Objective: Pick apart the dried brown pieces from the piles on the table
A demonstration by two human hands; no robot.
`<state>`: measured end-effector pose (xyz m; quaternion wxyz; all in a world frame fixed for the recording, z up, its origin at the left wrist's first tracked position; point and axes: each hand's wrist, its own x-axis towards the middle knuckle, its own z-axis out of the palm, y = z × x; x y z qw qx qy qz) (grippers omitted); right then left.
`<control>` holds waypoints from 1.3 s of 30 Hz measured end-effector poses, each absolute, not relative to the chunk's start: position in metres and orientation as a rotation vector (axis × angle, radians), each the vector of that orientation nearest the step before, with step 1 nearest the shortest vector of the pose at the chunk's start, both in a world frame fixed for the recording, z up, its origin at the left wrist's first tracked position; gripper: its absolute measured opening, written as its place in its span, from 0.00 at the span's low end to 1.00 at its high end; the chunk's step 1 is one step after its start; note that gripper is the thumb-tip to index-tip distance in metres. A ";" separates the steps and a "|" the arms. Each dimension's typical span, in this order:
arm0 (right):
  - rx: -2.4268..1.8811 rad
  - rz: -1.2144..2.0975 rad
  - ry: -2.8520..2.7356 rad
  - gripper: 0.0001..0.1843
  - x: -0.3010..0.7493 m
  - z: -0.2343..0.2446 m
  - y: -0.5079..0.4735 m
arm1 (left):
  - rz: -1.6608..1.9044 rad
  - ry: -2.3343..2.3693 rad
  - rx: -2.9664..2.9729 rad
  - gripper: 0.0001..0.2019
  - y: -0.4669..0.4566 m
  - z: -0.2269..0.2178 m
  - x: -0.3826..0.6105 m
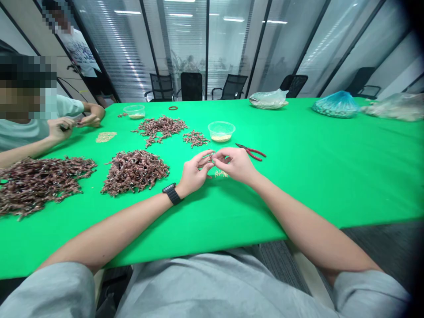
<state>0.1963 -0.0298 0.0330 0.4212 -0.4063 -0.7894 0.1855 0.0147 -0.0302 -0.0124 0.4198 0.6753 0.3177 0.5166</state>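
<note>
My left hand [196, 170], with a black watch at its wrist, is closed in a pinch around a small reddish-brown piece [211, 157]. Fingertips of my right hand [236, 164] meet it there, pinched at the same piece; its details are too small to make out. Below the fingers lies a little scatter of pale yellowish bits [221, 173] on the green cloth. Just beyond my right hand rest pliers [254, 153] with red handles. A clear plastic bowl [221, 126] farther back holds a shallow layer of pale bits.
Heaps of similar brown pieces [135, 172] lie left of my hands, with a larger pile [39, 183] farther left. At the left, a co-worker [23, 128] handles something small. Filled plastic bags [335, 105] sit along the table's far right. Chairs [191, 86] stand behind.
</note>
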 end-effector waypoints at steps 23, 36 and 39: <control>-1.106 1.409 -1.484 0.14 0.198 0.042 -0.028 | 1.329 0.899 2.137 0.22 -0.033 -0.008 0.009; -1.071 1.581 -1.496 0.13 0.212 0.038 -0.019 | 1.308 0.842 2.058 0.22 -0.032 -0.014 0.011; -1.071 1.607 -1.496 0.15 0.214 0.038 -0.018 | 1.309 0.836 2.073 0.22 -0.032 -0.014 0.011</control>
